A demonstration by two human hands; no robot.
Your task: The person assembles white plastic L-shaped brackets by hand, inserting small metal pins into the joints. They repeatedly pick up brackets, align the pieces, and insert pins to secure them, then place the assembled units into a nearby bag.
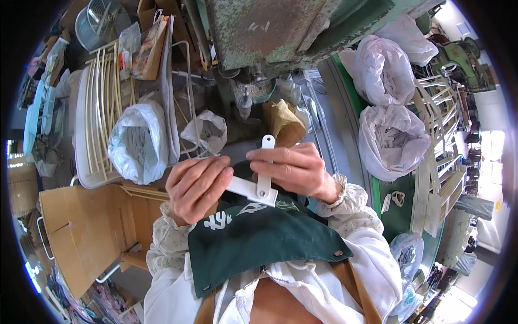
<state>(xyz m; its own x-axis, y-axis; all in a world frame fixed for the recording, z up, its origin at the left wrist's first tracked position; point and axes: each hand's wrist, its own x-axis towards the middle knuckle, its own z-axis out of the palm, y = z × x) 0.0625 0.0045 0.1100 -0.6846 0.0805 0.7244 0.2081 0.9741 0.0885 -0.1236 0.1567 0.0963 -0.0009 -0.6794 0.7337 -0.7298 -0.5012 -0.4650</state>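
Observation:
In front of my chest I hold a white hinged bracket made of two flat pieces. Its longer bar runs toward my left hand, whose fingers are closed around the bar's far end and hide it. A shorter round-ended arm stands nearly upright from the bar, joined to it by a small round rivet. There is a hole near the arm's top. My right hand pinches this arm between thumb and fingers. Below both hands hangs a dark green apron.
A worn green machine looms ahead, its metal tool pointing down. White bags of strips stand left and right. A brown paper bag lies beyond my hands. An opened cardboard box is at left.

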